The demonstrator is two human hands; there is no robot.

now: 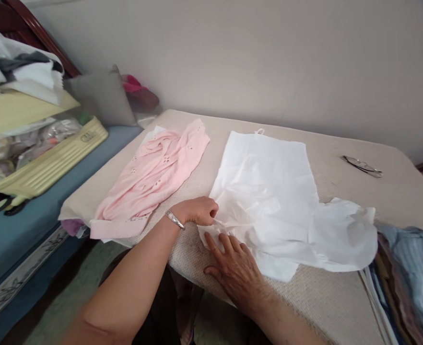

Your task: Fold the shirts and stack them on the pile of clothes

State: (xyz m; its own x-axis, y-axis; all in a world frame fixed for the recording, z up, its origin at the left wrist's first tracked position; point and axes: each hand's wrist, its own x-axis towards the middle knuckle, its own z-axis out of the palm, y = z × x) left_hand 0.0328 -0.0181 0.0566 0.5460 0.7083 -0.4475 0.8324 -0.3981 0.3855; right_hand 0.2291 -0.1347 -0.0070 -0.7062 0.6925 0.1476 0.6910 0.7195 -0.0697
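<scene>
A thin white garment (pixel 269 177) is spread on the table, partly see-through and creased at its lower left, with a small loop at its top edge. At its left edge my left hand (pixel 200 211), with a silver bracelet at the wrist, is closed with the fingers pinching the fabric. Just below, my right hand (pixel 238 268) lies flat with fingers stretched over the garment's near-left corner. To the left of both hands rests a pink garment (pixel 154 177) with cut-out flower patterns, loosely bunched.
Eyeglasses (pixel 361 166) lie on the cloth-covered table (pixel 341 139) at the right. Stacked folded clothes (pixel 416 268) sit at the right front. To the left, an open yellow suitcase (pixel 64 155) full of bagged items stands on a blue bed (pixel 24 235), near a grey cushion (pixel 101 98).
</scene>
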